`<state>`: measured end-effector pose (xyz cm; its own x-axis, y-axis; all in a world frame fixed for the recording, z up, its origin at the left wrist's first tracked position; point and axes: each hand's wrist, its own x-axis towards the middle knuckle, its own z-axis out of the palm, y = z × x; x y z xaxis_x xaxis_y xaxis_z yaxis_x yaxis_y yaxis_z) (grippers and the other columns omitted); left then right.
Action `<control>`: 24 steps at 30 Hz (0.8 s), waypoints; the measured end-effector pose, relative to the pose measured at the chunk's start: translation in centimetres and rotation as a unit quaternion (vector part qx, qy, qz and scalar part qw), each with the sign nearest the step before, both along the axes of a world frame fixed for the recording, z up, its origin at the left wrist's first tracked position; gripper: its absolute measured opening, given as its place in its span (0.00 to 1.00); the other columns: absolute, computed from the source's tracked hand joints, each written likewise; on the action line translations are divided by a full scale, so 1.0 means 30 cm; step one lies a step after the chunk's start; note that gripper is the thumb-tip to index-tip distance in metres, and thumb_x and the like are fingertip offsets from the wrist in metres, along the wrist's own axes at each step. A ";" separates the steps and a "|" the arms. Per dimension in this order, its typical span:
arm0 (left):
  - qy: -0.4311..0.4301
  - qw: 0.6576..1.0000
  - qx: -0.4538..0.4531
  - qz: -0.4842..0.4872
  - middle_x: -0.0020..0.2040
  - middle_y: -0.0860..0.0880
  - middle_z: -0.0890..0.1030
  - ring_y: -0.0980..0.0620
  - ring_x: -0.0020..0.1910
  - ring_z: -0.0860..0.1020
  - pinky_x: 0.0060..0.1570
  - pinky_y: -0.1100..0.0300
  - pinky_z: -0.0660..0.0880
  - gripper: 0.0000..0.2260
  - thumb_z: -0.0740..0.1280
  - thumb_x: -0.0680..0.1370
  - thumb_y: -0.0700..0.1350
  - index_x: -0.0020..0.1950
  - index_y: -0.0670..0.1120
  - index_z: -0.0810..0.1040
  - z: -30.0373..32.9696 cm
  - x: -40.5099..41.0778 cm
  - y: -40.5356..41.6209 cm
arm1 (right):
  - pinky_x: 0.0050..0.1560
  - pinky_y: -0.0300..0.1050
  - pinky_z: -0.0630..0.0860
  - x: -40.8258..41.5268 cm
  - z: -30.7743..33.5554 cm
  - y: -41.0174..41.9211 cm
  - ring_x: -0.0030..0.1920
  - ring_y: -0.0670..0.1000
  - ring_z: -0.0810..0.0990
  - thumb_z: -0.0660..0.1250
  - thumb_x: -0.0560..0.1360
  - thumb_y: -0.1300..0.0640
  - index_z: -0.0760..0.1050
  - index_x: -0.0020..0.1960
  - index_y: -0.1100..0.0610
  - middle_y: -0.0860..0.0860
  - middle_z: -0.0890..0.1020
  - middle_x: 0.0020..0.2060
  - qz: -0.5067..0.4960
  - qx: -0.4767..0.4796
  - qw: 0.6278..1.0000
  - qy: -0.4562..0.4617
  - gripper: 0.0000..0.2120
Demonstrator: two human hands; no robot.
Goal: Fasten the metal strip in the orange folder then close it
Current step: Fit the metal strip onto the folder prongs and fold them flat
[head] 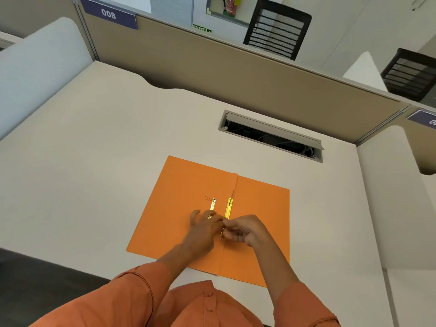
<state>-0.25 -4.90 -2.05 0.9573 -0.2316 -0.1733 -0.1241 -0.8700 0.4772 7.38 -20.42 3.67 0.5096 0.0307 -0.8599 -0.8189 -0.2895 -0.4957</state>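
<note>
An orange folder (184, 204) lies open and flat on the white desk, its spine crease running away from me. Two gold metal strips lie side by side next to the crease: a left strip (213, 205) and a right strip (228, 206). My left hand (203, 228) rests on the near end of the left strip, fingers spread. My right hand (239, 228) pinches the near end of the right strip between fingertips and thumb. Both strips' near ends are hidden under my hands.
An open cable hatch (271, 135) is sunk into the white desk (99, 161) behind the folder. A tan partition (236, 74) closes off the desk's far side. White dividers stand at left and right. Black mesh chairs (277, 28) show beyond the partition.
</note>
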 end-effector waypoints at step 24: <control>-0.034 0.991 0.066 -0.114 0.74 0.59 0.72 0.50 0.80 0.60 0.77 0.41 0.47 0.32 0.59 0.73 0.32 0.73 0.57 0.74 0.043 0.129 0.068 | 0.48 0.43 0.74 -0.257 -0.085 -0.011 0.51 0.54 0.83 0.67 0.82 0.58 0.86 0.61 0.55 0.53 0.84 0.50 0.270 -0.266 0.844 -0.379 0.12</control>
